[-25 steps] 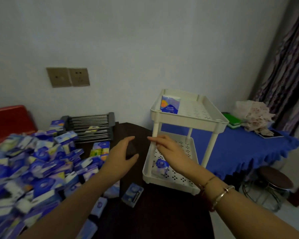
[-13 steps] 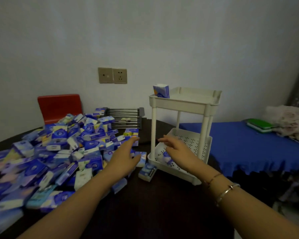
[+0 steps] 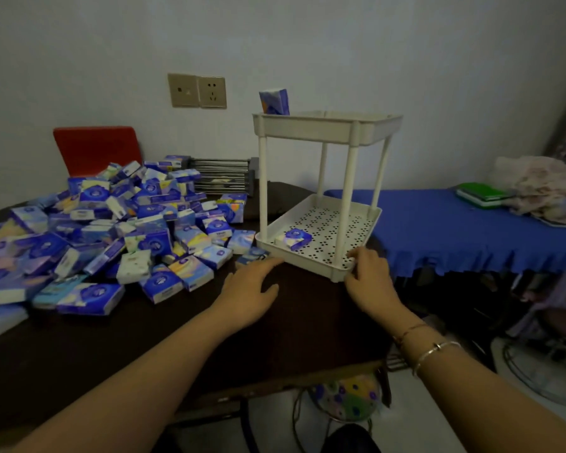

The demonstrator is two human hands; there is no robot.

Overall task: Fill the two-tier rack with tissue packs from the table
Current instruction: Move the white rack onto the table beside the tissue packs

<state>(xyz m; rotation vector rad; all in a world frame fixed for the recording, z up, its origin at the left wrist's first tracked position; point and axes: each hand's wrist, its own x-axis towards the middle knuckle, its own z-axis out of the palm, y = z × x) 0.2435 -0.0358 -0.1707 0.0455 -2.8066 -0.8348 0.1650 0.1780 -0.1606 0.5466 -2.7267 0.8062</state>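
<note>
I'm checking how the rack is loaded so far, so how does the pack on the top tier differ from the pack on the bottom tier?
The top-tier pack stands upright at the tray's left corner, its top above the rim; the bottom-tier pack lies flat on the perforated floor near the front-left post. The top one shows orange, the bottom one a round emblem. Both are blue tissue packs, each alone on its tier.

Single head view, looking forward-down over table (image 3: 144, 354), rack (image 3: 324, 129) near

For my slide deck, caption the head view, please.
Both hands at a rack holding two tissue packs, beside a pile.
</note>
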